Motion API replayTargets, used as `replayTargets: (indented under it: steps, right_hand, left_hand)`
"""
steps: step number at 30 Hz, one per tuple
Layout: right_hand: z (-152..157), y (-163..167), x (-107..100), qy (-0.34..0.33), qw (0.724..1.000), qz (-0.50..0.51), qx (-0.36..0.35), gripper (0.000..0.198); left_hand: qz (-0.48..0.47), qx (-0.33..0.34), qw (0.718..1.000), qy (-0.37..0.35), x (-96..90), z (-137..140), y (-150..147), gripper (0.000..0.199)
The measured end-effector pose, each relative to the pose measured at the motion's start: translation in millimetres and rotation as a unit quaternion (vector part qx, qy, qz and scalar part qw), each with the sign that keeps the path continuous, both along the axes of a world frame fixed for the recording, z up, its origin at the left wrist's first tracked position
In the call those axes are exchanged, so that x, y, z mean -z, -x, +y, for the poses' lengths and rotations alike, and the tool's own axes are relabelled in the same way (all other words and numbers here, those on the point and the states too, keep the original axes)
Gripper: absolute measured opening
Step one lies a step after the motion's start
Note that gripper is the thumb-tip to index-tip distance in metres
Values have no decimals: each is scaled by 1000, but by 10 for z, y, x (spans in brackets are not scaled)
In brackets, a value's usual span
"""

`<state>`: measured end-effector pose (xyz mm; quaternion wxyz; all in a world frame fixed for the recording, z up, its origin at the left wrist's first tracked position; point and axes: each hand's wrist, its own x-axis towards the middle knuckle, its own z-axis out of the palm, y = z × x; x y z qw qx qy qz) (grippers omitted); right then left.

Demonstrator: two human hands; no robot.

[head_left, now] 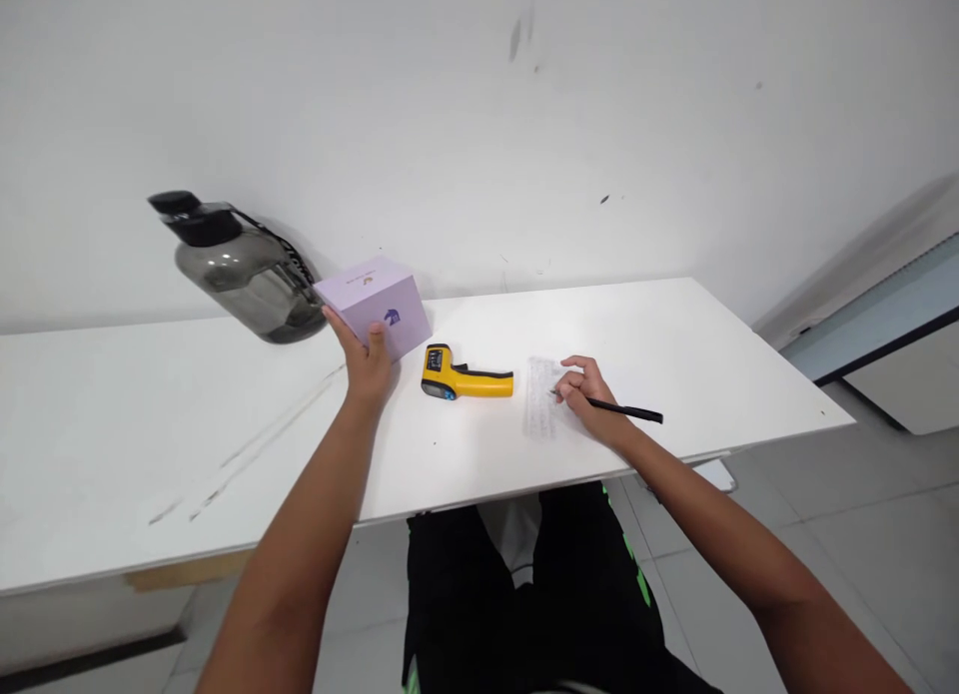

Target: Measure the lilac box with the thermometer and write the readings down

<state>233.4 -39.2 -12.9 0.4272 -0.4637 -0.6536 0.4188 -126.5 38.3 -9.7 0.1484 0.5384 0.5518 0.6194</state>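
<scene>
My left hand [365,364] grips a light purple box [397,320] near its lower left, with the thumb on the front face. My right hand [588,399] is closed round a black pen [629,410], its tip at a small sheet of paper [539,399] with faint writing or print. Between my hands a yellow and black infrared thermometer [469,381] lies on its side, its handle pointing right toward the paper. Left of the box, and partly touching or overlapped by it, stands a grey see-through water bottle [255,285] with a black cap and strap.
The white table [300,474] runs along a marked white wall [450,125]. Its front edge is just above my legs [524,594] in black trousers. Right of the table, a pale panel-like object [891,315] stands on the tiled floor [839,534].
</scene>
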Motion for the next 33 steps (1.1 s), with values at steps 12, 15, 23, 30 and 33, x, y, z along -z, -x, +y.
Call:
replayTargets:
  steps: [12,15,23,30,33]
  right_hand:
    - [-46,12,-90,40,992,-118,36,44]
    - [-43,16,-68,29,991,-126,31,45]
    - [-39,1,-97,44,991,-126,-1,43]
    - [-60,15,-78,31,991,-119,47,44]
    - [-63,19,-70,26,991,-120,54,45]
  left_hand:
    - [-48,-54,993,94,-9,27,99,106]
    - [-43,-65,992,94,-14,26,91,106]
    - [-35,-82,987,132,-26,-4,70,125]
    - [-46,-78,988,127,-41,-9,48,124]
    - [-50,-73,988,127,-19,8,66,124]
